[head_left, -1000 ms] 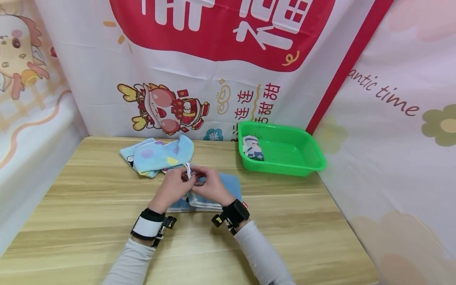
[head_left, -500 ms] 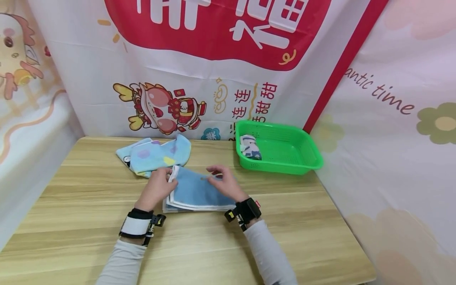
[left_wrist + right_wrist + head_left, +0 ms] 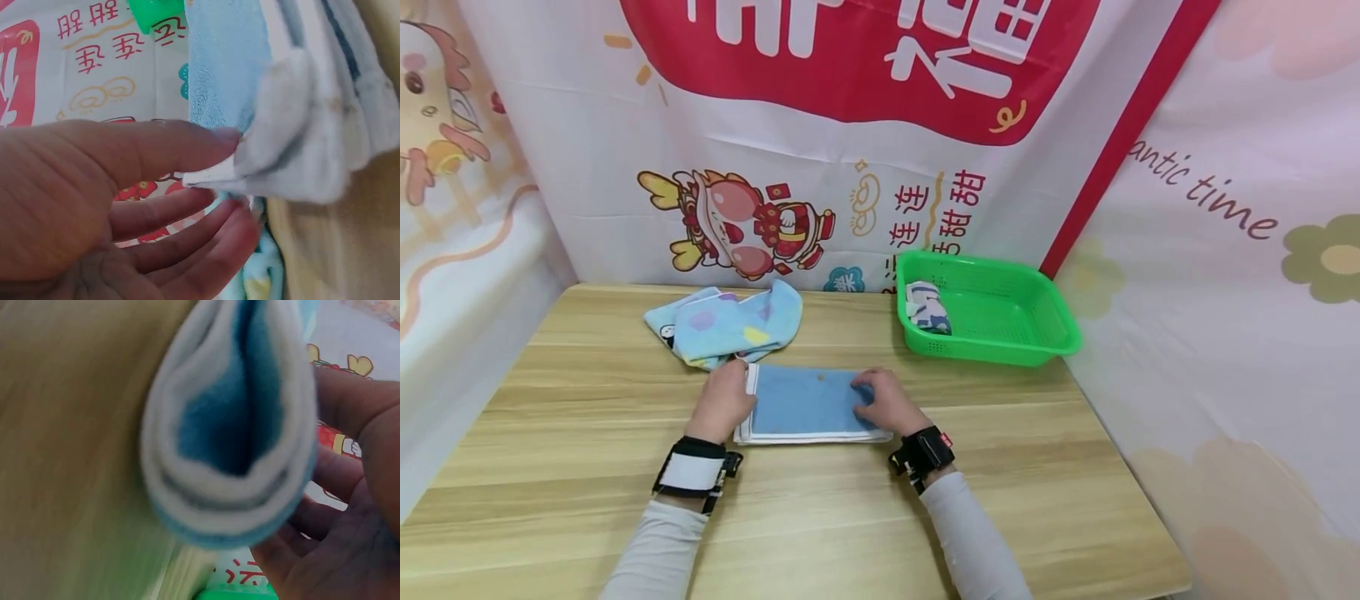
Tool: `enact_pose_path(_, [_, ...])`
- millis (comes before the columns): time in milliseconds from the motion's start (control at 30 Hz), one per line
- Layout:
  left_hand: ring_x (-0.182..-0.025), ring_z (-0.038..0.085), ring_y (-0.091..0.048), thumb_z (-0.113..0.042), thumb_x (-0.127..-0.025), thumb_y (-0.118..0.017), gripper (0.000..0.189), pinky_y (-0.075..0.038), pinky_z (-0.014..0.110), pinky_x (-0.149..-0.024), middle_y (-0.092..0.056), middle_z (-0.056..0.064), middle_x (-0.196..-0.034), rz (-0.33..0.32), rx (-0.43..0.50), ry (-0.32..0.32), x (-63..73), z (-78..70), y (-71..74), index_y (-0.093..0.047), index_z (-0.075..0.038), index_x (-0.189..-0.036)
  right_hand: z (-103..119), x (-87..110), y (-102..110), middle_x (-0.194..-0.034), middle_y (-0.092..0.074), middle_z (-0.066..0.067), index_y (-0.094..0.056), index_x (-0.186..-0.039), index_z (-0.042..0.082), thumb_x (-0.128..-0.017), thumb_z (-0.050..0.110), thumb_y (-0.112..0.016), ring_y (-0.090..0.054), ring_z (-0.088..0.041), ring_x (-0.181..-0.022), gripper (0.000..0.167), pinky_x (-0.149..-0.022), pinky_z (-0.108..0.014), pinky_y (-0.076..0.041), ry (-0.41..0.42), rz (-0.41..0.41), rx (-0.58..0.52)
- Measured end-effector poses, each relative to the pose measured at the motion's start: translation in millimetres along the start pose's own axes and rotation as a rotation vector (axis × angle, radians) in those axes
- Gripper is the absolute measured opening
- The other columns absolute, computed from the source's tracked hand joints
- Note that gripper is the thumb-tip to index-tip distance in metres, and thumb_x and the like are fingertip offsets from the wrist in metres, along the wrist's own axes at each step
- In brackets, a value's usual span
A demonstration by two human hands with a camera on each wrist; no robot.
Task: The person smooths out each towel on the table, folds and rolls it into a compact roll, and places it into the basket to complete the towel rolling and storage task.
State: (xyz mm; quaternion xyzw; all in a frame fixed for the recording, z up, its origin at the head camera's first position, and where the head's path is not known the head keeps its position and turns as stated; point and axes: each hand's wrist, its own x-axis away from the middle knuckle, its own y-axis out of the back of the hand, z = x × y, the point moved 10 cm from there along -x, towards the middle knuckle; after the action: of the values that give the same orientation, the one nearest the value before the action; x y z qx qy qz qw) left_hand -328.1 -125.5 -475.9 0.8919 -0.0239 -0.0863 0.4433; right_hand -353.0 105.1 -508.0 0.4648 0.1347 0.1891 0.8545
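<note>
A folded blue towel point(image 3: 808, 404) with white edges lies on the table between both hands. My left hand point(image 3: 724, 403) pinches its left end; in the left wrist view the thumb point(image 3: 212, 142) presses by the layered white hem point(image 3: 294, 144), the fingers on the far side. At the towel's right end is my right hand point(image 3: 889, 403), thumb and fingertips apart on its upper face. The right wrist view shows the rounded, layered fold point(image 3: 231, 494) close up, with the fingers point(image 3: 337, 475) beside it. Behind the left hand lies a light-blue patterned towel point(image 3: 730, 325), loosely folded.
A green plastic basket point(image 3: 992, 346) stands at the back right, with a small rolled patterned cloth point(image 3: 928, 308) inside at its left end. Printed cloth hangings point(image 3: 820, 142) enclose the back and sides of the wooden table point(image 3: 820, 517).
The hands, close together a second ago, have moved apart to the towel's two ends. The folded blue towel, partly raised at its left half before, now lies flat.
</note>
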Motion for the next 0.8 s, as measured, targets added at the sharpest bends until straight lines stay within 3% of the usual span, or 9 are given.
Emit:
enact_pose_path(133, [-0.112,0.053,-0.050,0.010,-0.081,-0.067,0.044,-0.042,0.060,-0.096,-0.058,0.036,-0.116,-0.112,-0.051,-0.070,0.5,-16.3,8.1,-0.060,0.015,-0.125,1.7,1.7,2.2,-0.126,-0.065,-0.016,-0.072,-0.120,0.001,-0.083,0.008,-0.082,-0.059,-0.033,-0.122,0.039,-0.109,-0.045,-0.046,-0.022,-0.011,0.070])
enact_pose_path(200, [-0.117,0.052,-0.049,0.007,-0.082,-0.070,0.045,-0.040,0.061,-0.101,-0.060,0.035,-0.120,-0.115,-0.058,-0.098,1.5,-26.2,7.2,-0.063,0.012,-0.126,2.6,2.8,3.1,-0.125,-0.066,-0.015,-0.072,-0.121,0.003,-0.083,0.011,-0.083,-0.060,-0.031,-0.120,0.039,-0.106,-0.044,-0.048,-0.042,-0.016,0.108])
enact_pose_path(333, [-0.114,0.047,-0.058,0.005,-0.083,-0.071,0.033,-0.048,0.057,-0.097,-0.067,0.028,-0.115,-0.023,-0.038,-0.181,3.1,-45.9,-9.0,-0.070,0.008,-0.116,1.1,5.6,3.3,-0.120,-0.068,-0.010,-0.073,-0.120,0.006,-0.083,0.018,-0.085,-0.063,-0.026,-0.112,0.040,-0.098,-0.041,-0.052,-0.091,-0.040,0.178])
enact_pose_path(467, [-0.112,0.040,-0.064,0.001,-0.085,-0.074,0.028,-0.051,0.053,-0.097,-0.071,0.019,-0.112,0.165,-0.047,-0.315,7.6,-68.7,-39.9,-0.072,0.005,-0.113,-0.2,9.8,3.7,-0.110,-0.069,-0.008,-0.074,-0.118,0.009,-0.082,0.028,-0.086,-0.065,-0.022,-0.097,0.042,-0.083,-0.038,-0.055,-0.136,-0.096,0.265])
enact_pose_path(567, [-0.112,0.035,-0.065,-0.003,-0.087,-0.076,0.026,-0.052,0.050,-0.098,-0.073,0.013,-0.111,0.288,-0.044,-0.363,13.0,-82.9,-61.1,-0.074,0.001,-0.112,3.0,12.9,3.4,-0.102,-0.069,-0.007,-0.075,-0.115,0.010,-0.082,0.034,-0.085,-0.065,-0.021,-0.085,0.042,-0.071,-0.036,-0.054,-0.142,-0.137,0.351])
enact_pose_path(633, [-0.111,0.032,-0.066,-0.004,-0.087,-0.077,0.024,-0.053,0.048,-0.097,-0.074,0.011,-0.109,0.326,-0.030,-0.372,15.0,-89.6,-70.3,-0.075,0.000,-0.111,7.0,14.7,2.6,-0.093,-0.067,-0.005,-0.075,-0.108,0.010,-0.083,0.038,-0.083,-0.062,-0.019,-0.075,0.038,-0.063,-0.033,-0.050,-0.138,-0.154,0.410])
enact_pose_path(800, [-0.106,0.031,-0.068,-0.003,-0.086,-0.078,0.021,-0.055,0.046,-0.094,-0.075,0.011,-0.105,0.352,-0.025,-0.399,18.5,-102.0,-79.7,-0.075,0.001,-0.107,20.1,19.6,4.3,-0.074,-0.058,-0.001,-0.072,-0.087,0.010,-0.082,0.045,-0.082,-0.052,-0.015,-0.060,0.036,-0.051,-0.030,-0.040,-0.124,-0.202,0.518])
